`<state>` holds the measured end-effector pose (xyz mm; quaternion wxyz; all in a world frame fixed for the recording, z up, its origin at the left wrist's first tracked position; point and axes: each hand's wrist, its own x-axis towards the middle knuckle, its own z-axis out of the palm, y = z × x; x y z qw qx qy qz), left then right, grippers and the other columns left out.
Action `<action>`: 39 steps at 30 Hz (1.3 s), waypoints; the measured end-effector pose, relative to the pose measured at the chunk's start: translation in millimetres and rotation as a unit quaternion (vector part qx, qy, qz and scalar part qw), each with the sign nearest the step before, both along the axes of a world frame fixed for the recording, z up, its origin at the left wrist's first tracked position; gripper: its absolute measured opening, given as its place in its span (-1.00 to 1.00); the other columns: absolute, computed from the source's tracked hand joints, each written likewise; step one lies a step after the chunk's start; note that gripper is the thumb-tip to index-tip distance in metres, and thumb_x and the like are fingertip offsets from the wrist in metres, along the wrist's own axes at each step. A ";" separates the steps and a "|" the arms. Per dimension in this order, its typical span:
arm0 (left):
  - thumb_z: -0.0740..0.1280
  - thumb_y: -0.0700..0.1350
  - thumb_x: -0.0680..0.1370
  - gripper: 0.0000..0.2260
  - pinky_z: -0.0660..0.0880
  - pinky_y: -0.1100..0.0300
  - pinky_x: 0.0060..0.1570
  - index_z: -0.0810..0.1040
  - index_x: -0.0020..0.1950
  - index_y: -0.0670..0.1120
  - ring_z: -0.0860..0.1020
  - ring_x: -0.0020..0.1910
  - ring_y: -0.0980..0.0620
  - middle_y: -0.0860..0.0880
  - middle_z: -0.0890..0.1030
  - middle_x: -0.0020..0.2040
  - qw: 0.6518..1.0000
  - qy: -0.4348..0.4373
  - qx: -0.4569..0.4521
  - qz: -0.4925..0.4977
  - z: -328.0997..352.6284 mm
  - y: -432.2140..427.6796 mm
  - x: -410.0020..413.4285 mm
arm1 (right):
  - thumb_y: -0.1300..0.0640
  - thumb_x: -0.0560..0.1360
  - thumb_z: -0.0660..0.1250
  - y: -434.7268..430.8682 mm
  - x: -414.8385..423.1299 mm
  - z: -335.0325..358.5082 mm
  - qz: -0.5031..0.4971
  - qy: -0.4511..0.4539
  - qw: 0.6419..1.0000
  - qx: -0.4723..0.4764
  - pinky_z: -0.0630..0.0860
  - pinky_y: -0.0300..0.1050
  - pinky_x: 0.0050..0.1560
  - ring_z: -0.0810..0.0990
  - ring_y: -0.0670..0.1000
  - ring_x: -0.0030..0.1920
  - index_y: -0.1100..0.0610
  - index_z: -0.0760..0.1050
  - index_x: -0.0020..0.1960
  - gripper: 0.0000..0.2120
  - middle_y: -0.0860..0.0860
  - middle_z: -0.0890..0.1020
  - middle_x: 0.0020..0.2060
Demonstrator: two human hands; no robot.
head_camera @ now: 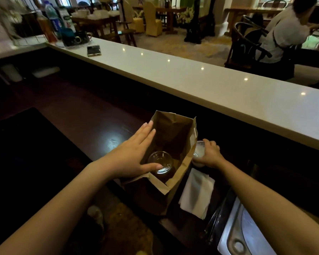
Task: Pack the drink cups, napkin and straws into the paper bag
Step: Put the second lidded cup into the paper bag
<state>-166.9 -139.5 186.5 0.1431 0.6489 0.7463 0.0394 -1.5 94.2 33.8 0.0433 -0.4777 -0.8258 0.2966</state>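
Room: a dim café bar; a dark wooden work counter [92, 129] sits below a long pale bar top [191, 78], with tables and chairs beyond and a seated person [284, 34] at the far right
Paper bag: the paper bag [175, 183] stands open-mouthed near the counter's near edge, towards its right end, leaning a little towards the camera
In the bag: one clear-lidded cup [160, 162] sits at the near side of the bag's floor; the far half looks empty, room enough for a second cup by my judgement
Left hand: the left hand [134, 155] lies flat and spread on the bag's left rim, thumb hooked over the near edge above the lid, holding the mouth wide and grasping nothing
Right hand: the right hand [211, 153] is wrapped round a milky white cup [199, 153] just outside the bag's right wall, touching or almost touching the paper
Napkin: a white napkin [197, 192] lies on the counter beside the bag's right side, nearer than the white cup, not yet packed
Straws: none that I can make out; dark things near the sink are too dim to name
Sink: a steel sink [234, 234] fills the counter's near right corner
Step in hand: second cup going in
Next move calls for: lifting the cup clear of the right rim, lowering it upright into the far half, the left hand bracing the bag against tipping
Far end: bottles [57, 21] and a phone [94, 50] on the bar top
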 end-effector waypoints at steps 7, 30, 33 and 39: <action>0.15 0.30 0.44 -0.18 -0.07 0.10 0.42 -0.22 0.47 -0.02 -0.38 0.38 0.22 0.14 -0.41 0.40 1.000 -0.003 0.020 0.013 0.1 -1.3 -3.9 | 0.01 0.28 0.52 -18.7 29.7 85.1 -0.002 0.048 0.998 0.035 0.31 0.10 0.34 0.25 0.23 0.38 0.16 0.10 0.47 -0.08 0.22 0.25 0.38; -0.02 0.47 0.33 -0.13 -0.36 0.25 0.36 -0.35 0.42 0.06 -0.49 0.35 0.22 0.09 -0.43 0.44 0.993 0.035 0.059 -0.096 -15.8 -56.5 -27.9 | -0.07 0.29 0.50 -145.4 -43.0 173.2 0.202 -0.070 0.969 0.124 0.35 -0.05 0.35 0.22 0.08 0.38 0.09 -0.01 0.50 -0.02 0.08 0.22 0.40; -0.03 0.50 0.30 -0.08 -0.29 0.21 0.39 -0.34 0.43 0.02 -0.48 0.36 0.19 0.07 -0.43 0.45 0.994 0.038 0.052 -0.091 -16.9 -57.5 -32.2 | -0.08 0.28 0.50 -153.4 -45.8 162.6 0.250 -0.128 0.947 0.153 0.35 -0.14 0.25 0.22 0.09 0.34 0.09 -0.04 0.50 0.00 0.08 0.22 0.37; 0.00 0.51 0.27 -0.02 -0.29 0.21 0.32 -0.34 0.44 -0.01 -0.49 0.35 0.21 0.08 -0.45 0.44 0.997 0.014 0.046 -0.057 -17.2 -54.1 -40.3 | -0.15 0.27 0.47 -160.1 -32.4 166.3 0.297 -0.164 0.926 0.163 0.40 -0.15 0.17 0.26 0.06 0.27 0.05 -0.06 0.49 0.00 0.08 0.22 0.33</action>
